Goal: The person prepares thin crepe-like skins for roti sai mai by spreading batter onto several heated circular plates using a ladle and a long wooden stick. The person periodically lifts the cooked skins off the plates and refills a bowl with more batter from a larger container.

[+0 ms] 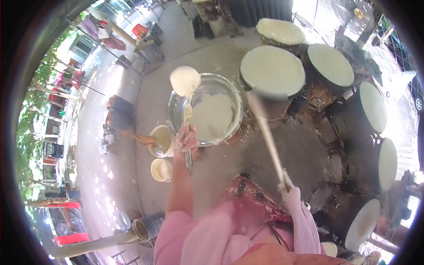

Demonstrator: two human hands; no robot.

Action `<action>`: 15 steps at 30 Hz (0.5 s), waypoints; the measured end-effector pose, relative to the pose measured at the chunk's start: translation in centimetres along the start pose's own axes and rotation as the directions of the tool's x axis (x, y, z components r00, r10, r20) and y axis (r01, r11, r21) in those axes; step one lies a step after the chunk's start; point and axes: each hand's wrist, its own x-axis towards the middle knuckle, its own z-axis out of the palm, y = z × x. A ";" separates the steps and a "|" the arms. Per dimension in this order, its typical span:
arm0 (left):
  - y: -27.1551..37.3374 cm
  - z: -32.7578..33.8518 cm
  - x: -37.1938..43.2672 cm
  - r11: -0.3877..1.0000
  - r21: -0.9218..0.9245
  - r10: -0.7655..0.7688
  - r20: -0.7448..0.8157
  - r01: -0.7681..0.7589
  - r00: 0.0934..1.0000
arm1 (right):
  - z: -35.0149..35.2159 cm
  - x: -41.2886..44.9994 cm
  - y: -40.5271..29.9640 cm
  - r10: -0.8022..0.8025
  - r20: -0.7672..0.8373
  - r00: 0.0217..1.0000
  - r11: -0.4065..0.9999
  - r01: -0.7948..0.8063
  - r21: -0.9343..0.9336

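Note:
My left hand point(186, 136), spotted with pale paste, is closed around the handle of a ladle point(185, 81). The ladle's round bowl is filled or coated with white batter and hangs over the far left rim of a wide metal basin point(239, 109). White batter point(213, 114) lies inside that basin. My right hand point(287, 184) grips a long pale tool handle point(272, 145), perhaps wooden. Its far end is blurred, at the near edge of a round griddle point(272, 71) covered with a pale layer.
More round griddles curve around to the right, among them one point(331, 65) and another point(373, 107). A bucket point(161, 140) with a wooden-handled tool and a white mug point(161, 170) stand left of the basin. A fan point(357, 13) is at the far right.

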 end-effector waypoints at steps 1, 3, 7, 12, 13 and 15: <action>1.4 1.5 0.2 0.981 0.168 0.095 0.016 -0.096 0.995 | 0.0 1.4 2.7 0.064 -0.036 0.997 0.902 -0.042 0.431; 4.9 0.9 1.2 0.961 0.244 0.141 -0.024 -0.131 0.990 | 0.0 0.5 1.4 0.118 -0.175 0.978 0.844 -0.006 0.536; 7.1 3.3 5.2 0.990 0.132 0.089 -0.296 -0.052 0.951 | -0.9 3.9 5.7 -0.093 -0.415 0.905 0.823 0.305 0.480; -1.5 9.0 6.5 0.393 0.906 0.363 -0.308 0.156 0.879 | -3.8 2.8 9.6 0.068 -0.560 0.825 0.830 0.265 0.491; -2.4 9.2 7.4 0.365 0.910 0.255 -0.302 0.198 0.919 | -3.9 2.2 11.6 0.119 -0.578 0.807 0.823 0.246 0.513; -4.2 10.1 8.6 0.475 0.834 0.116 -0.375 0.280 0.920 | -4.0 1.9 13.0 -0.024 -0.766 0.643 0.959 0.232 0.164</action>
